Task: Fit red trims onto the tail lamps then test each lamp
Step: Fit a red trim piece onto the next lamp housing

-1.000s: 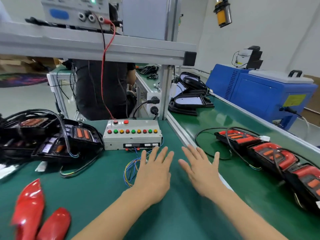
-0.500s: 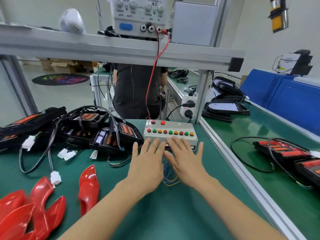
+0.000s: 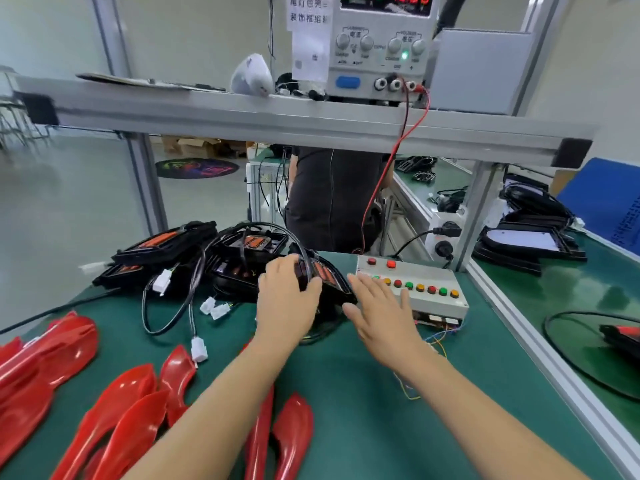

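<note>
Both hands have pushed forward off the bare desk (image 3: 363, 393) and onto the pile. Left hand (image 3: 287, 303) now closes its grip on the nearest tail lamp (image 3: 325, 275), fingers curled over its near-left edge; right hand (image 3: 381, 317) hovers just beside it, fingers spread, holding nothing. That lamp's long axis seems to run left-to-right, ahead of the left hand. Red trims (image 3: 138, 403) lie loose, near-left, no container. Test box (image 3: 415, 289) sits right.

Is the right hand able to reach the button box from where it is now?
Probably yes. The right hand is open, holds nothing, and already lies over the near left corner of the button box; nothing stands between them.
</note>
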